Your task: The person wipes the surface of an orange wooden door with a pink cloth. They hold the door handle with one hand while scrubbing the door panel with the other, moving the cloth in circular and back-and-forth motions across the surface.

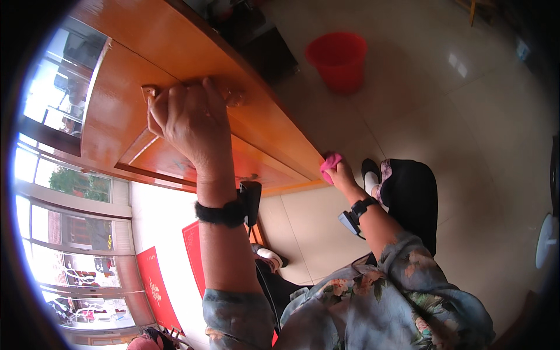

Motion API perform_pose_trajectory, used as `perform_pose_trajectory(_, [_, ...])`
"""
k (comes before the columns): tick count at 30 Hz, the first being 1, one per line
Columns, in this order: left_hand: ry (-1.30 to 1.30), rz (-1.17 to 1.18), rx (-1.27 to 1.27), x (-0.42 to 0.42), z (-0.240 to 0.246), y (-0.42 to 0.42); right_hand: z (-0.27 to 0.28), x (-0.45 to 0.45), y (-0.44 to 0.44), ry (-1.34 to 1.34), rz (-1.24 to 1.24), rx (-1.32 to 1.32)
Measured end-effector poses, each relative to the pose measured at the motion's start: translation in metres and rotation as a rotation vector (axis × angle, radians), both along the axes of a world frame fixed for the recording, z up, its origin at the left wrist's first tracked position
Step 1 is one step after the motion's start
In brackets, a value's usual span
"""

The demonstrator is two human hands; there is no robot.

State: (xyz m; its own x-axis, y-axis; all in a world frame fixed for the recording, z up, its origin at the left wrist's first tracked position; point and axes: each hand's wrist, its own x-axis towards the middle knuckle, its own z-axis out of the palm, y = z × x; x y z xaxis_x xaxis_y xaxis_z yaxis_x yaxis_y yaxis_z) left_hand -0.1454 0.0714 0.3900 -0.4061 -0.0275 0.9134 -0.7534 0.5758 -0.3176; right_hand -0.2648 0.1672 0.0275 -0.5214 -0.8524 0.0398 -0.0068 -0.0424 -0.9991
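My left hand (188,118) is closed around the handle of a glossy orange-brown wooden door (131,65); its fingers hide most of the handle, and a metal end fitting (149,92) shows beside them. Lower down, at the door's edge, my right hand (341,175) holds a bunched pink cloth (331,167) against the wood. The door has a framed, raised panel (175,157) below the handle. Both wrists wear dark bands with small devices.
A red plastic bucket (339,61) stands on the tiled floor (415,113), near a dark piece of furniture (275,52). Windows (83,183) and red panels (159,288) lie to the left. A pale round object (546,240) is at the right rim. My feet are beside the door's lower part.
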Motion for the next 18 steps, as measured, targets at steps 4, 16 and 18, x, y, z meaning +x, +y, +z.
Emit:
perform_pose_trajectory(4, [-0.001,-0.01,0.036,0.001,-0.004,0.007,0.038,0.001,0.005,-0.277,0.08,-0.06])
perform_pose_trajectory(16, [0.041,-0.086,0.071,0.005,-0.011,0.022,0.335,-0.004,-0.024,0.379,-0.102,-1.052])
perform_pose_trajectory(18, [0.036,-0.086,0.081,0.008,-0.011,0.028,0.334,-0.001,-0.022,0.525,-0.174,-1.065])
